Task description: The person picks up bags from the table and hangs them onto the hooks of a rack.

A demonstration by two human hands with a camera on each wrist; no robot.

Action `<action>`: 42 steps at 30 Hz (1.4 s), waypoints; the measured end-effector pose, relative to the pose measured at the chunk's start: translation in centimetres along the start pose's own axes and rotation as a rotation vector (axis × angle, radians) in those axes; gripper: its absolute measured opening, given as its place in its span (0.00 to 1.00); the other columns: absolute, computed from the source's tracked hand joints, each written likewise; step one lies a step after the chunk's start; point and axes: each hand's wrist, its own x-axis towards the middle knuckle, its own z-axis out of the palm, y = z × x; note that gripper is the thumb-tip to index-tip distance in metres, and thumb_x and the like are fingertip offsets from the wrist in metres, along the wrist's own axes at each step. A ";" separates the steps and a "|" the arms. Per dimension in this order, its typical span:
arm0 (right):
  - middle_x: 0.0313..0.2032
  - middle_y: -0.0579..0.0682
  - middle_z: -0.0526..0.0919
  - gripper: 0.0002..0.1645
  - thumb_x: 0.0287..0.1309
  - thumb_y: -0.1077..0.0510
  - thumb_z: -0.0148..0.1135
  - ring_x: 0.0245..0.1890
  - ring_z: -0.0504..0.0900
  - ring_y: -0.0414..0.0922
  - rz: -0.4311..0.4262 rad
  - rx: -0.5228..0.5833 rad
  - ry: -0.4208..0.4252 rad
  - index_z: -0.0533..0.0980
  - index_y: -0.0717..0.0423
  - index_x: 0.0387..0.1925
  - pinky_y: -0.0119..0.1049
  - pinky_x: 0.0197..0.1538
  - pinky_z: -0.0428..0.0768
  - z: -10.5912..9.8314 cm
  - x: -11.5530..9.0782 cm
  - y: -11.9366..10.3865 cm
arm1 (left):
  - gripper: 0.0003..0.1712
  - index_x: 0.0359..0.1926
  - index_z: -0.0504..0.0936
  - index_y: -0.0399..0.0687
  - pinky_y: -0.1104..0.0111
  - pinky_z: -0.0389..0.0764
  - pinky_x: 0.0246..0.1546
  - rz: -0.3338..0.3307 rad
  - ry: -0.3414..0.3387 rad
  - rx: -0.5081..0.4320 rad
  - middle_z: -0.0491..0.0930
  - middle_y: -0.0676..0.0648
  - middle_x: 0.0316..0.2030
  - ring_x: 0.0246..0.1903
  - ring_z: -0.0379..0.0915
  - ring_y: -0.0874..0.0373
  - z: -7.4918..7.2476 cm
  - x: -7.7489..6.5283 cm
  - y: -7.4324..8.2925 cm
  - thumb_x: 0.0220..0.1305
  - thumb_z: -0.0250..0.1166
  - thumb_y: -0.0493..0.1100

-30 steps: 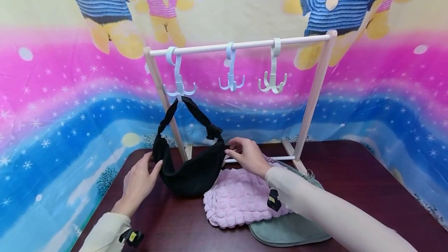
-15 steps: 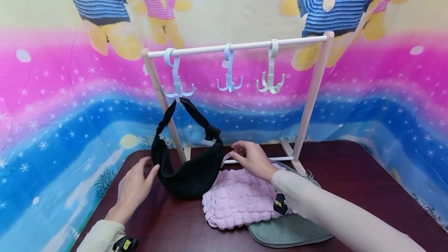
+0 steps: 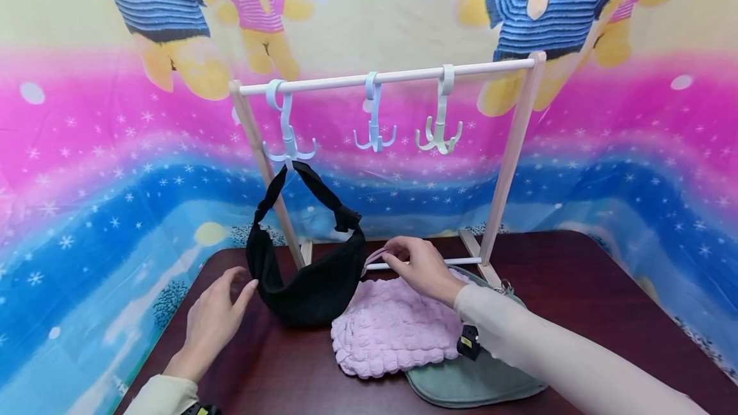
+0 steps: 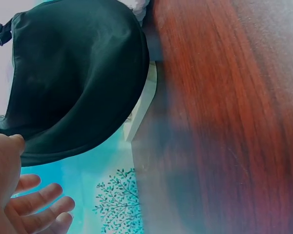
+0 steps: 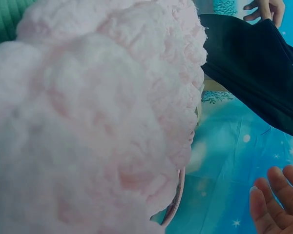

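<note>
A black shoulder bag (image 3: pixel 314 290) hangs by its strap from the left, pale blue hook (image 3: pixel 289 136) on the rail; its base is near the tabletop. My left hand (image 3: pixel 216 312) is beside the bag's left edge with loosely bent fingers. In the left wrist view its thumb overlaps the bag's edge; contact is unclear. My right hand (image 3: pixel 423 268) is right of the black bag, above a pink puffy bag (image 3: pixel 394 328). A thin pink strap (image 3: pixel 376 256) shows by its fingertips. In the right wrist view the right fingers (image 5: pixel 278 195) are spread, holding nothing.
A grey-green bag (image 3: pixel 473 380) lies partly under the pink one on the dark table (image 3: pixel 599 312). Another pale blue hook (image 3: pixel 375 127) and a pale green hook (image 3: pixel 441 123) hang from the wooden rack (image 3: pixel 510 165). A printed cloth (image 3: pixel 646 127) stands behind.
My right hand has moved away from the black bag's right edge, to the right. My left hand has drawn slightly left and down. The bag still hangs from the hook.
</note>
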 end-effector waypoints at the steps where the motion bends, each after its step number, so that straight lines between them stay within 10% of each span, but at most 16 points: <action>1: 0.41 0.43 0.88 0.14 0.68 0.51 0.64 0.40 0.84 0.42 -0.002 -0.002 0.001 0.83 0.51 0.50 0.39 0.44 0.81 0.0 -0.1 0.0 | 0.26 0.61 0.77 0.46 0.56 0.79 0.30 -0.006 -0.008 0.002 0.86 0.41 0.47 0.43 0.83 0.46 0.0 -0.1 0.0 0.74 0.58 0.58; 42: 0.43 0.44 0.89 0.10 0.67 0.52 0.64 0.42 0.84 0.41 -0.044 -0.055 0.029 0.84 0.49 0.46 0.37 0.42 0.80 -1.6 -2.6 1.5 | 0.18 0.50 0.85 0.46 0.65 0.72 0.24 0.062 0.012 0.008 0.87 0.43 0.42 0.23 0.72 0.60 -0.2 -2.4 2.9 0.71 0.64 0.53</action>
